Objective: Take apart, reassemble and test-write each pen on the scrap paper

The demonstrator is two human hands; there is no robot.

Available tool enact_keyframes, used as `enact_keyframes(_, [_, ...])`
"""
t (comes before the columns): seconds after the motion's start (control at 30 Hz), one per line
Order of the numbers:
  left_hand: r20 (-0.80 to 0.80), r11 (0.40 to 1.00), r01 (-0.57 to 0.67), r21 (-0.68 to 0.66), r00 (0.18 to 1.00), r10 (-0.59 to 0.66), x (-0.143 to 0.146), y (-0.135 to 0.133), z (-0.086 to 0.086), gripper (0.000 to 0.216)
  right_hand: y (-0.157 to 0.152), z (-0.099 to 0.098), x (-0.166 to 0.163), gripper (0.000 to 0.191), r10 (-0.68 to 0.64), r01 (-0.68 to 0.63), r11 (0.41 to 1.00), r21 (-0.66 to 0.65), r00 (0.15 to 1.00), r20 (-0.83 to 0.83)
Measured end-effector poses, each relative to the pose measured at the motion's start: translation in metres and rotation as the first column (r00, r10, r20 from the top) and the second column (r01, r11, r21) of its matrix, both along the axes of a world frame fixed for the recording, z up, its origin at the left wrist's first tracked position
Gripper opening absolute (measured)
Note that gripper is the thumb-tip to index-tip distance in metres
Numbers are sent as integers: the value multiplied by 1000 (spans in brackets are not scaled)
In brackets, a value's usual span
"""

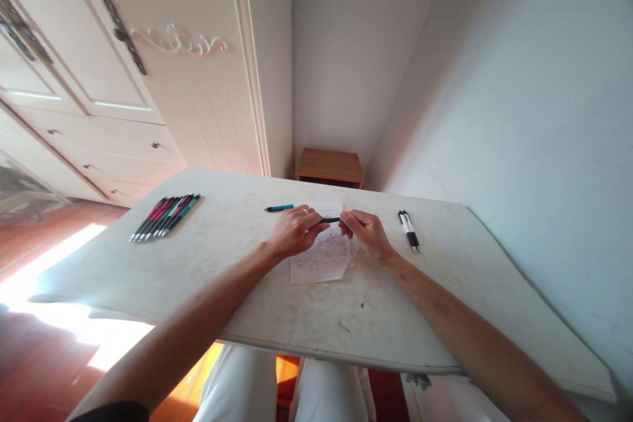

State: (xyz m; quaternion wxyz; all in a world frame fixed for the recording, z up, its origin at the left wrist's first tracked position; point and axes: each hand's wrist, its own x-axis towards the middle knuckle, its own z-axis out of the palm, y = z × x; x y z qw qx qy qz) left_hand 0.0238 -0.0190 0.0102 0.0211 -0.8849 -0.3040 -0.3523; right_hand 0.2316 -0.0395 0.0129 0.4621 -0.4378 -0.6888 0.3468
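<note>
My left hand (pixel 295 231) and my right hand (pixel 364 232) meet over the middle of the table, both closed on a dark pen (pixel 330 219). Only a short black part of it shows between the fingers; its ends are hidden. Beneath the hands lies a sheet of paper (pixel 320 265) covered in dark scribbles, with a torn edge and another piece under its right side. Just beyond my left hand rests a blue pen (pixel 279 208) with a dark tip end, partly covered by the hand.
At the left of the white table (pixel 237 211) several pens (pixel 165 217) in pink, green and white lie in a row. Two white-and-black pens (pixel 409 231) lie side by side to the right. A wooden stand (pixel 330 165) is beyond the far edge, a white cabinet (pixel 208 99) behind.
</note>
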Motion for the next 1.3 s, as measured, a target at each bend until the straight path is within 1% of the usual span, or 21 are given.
enact_keyframes(0.17, [10, 999, 13, -42, 1000, -13, 0, 0, -1, 36, -1, 2, 0, 46, 28, -28, 999, 20, 1000, 0])
enact_keyframes(0.33, [21, 998, 42, -51, 999, -41, -1, 0, -2, 34, -2, 2, 2, 44, 51, -53, 997, 63, 998, 30])
enact_keyframes(0.43, [38, 995, 62, -82, 998, -59, -2, 0, -3, 35, -2, 2, 2, 44, 63, -67, 994, 82, 996, 57])
enact_keyframes(0.57, [87, 979, 98, -180, 993, -84, -2, 1, -4, 37, -2, 2, 3, 44, 66, -78, 989, 126, 993, 95])
enact_keyframes(0.73, [167, 936, 144, -322, 981, -94, 0, 0, -5, 42, -4, 4, 2, 41, 56, -75, 982, 172, 992, 111])
enact_keyframes(0.8, [181, 924, 142, -355, 980, -81, 1, 0, -5, 43, -4, 4, 2, 41, 59, -74, 984, 160, 993, 99])
enact_keyframes(0.83, [181, 926, 137, -352, 980, -77, 1, 0, -4, 43, -3, 3, 1, 42, 67, -77, 987, 138, 995, 80])
enact_keyframes(0.9, [161, 950, 110, -292, 985, -65, 4, 1, -4, 41, -1, 0, 0, 43, 66, -67, 995, 67, 998, 22])
enact_keyframes(0.97, [119, 982, 60, -178, 992, -39, 7, 2, -4, 38, 1, -4, -3, 45, 21, -22, 1000, -13, 999, -40])
enact_keyframes(1.03, [72, 998, 4, -58, 997, 0, 10, 3, -4, 36, 2, -6, -7, 48, -42, 33, 996, -87, 994, -102])
enact_keyframes(1.13, [20, 996, -55, 69, 998, 53, 13, 3, -4, 34, 2, -6, -13, 50, -93, 48, 979, -201, 971, -220])
enact_keyframes(1.23, [-19, 988, -82, 131, 996, 85, 13, 2, -2, 34, 1, -4, -17, 50, -117, 19, 953, -303, 944, -310])
enact_keyframes(1.3, [-47, 984, -92, 155, 994, 100, 13, 1, -1, 35, 1, -4, -18, 50, -136, 10, 934, -358, 934, -331])
